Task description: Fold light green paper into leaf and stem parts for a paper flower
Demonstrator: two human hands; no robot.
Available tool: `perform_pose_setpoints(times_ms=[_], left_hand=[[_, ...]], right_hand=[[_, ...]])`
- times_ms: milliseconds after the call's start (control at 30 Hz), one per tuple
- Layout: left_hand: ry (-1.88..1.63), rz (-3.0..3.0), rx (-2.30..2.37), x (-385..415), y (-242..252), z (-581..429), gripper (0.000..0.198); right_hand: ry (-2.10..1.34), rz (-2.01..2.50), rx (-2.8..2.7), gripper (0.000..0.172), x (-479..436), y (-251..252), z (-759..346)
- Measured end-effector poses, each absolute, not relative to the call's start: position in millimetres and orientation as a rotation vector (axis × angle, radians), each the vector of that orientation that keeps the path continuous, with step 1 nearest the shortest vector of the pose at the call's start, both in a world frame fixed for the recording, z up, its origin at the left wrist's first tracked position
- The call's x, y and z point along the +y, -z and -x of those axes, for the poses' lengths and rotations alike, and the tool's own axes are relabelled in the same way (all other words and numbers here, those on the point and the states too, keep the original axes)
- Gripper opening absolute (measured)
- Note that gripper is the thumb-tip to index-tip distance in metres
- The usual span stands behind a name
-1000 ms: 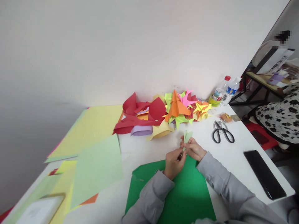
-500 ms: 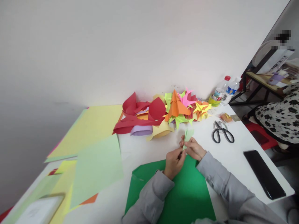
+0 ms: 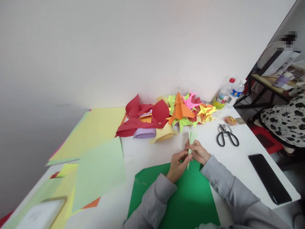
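A narrow piece of folded pale green paper (image 3: 193, 137) stands nearly upright between my hands, its wider end up and a thin point showing below. My right hand (image 3: 199, 152) pinches it around the middle. Lower down, my left hand (image 3: 178, 163) closes on the same paper, thumb and fingers pressed together. Both hands are over the far edge of a green sheet (image 3: 188, 197) lying on the white table. Parts of the folds are hidden behind my fingers.
Folded paper shapes, among them an orange plane (image 3: 180, 109), are heaped by the wall. Scissors (image 3: 227, 135), a black phone (image 3: 269, 178) and two bottles (image 3: 233, 93) are on the right. Loose sheets (image 3: 100, 173) cover the left side. A person sits beyond the table's right edge.
My left hand has shifted slightly along the folded paper, and its thin lower point now shows beneath the fingers. My right hand keeps its pinch almost in place.
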State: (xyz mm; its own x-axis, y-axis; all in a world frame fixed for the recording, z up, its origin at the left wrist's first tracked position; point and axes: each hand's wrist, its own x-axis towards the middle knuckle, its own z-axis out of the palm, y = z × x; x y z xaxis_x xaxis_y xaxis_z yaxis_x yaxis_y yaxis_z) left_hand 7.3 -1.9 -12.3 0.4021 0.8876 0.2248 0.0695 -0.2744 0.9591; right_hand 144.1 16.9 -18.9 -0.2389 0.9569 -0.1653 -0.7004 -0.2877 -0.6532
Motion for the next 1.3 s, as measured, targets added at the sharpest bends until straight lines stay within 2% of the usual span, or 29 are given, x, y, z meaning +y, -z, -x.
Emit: perform_pose_setpoints(times_ms=[300, 533, 767, 1300], left_hand=[[-0.920, -1.624, 0.889, -1.9, 16.1, -9.2, 0.047], [-0.964, -1.632, 0.975, -0.6, 19.9, -10.3, 0.049], [-0.944, -1.679, 0.952, -0.1, 20.0, -10.2, 0.046], [-1.022, -1.976, 0.960, -1.6, 20.3, -8.0, 0.040]], right_hand=[[-1.730, 0.696, -0.524, 0.032, 17.4, 17.9, -144.8], [-1.786, 0.703, -0.655, 0.043, 14.3, 12.8, -141.7], [-1.732, 0.735, -0.728, 0.026, 12.3, 14.0, -141.0], [-1.625, 0.768, -0.565, 0.026, 17.2, 15.7, -141.4]])
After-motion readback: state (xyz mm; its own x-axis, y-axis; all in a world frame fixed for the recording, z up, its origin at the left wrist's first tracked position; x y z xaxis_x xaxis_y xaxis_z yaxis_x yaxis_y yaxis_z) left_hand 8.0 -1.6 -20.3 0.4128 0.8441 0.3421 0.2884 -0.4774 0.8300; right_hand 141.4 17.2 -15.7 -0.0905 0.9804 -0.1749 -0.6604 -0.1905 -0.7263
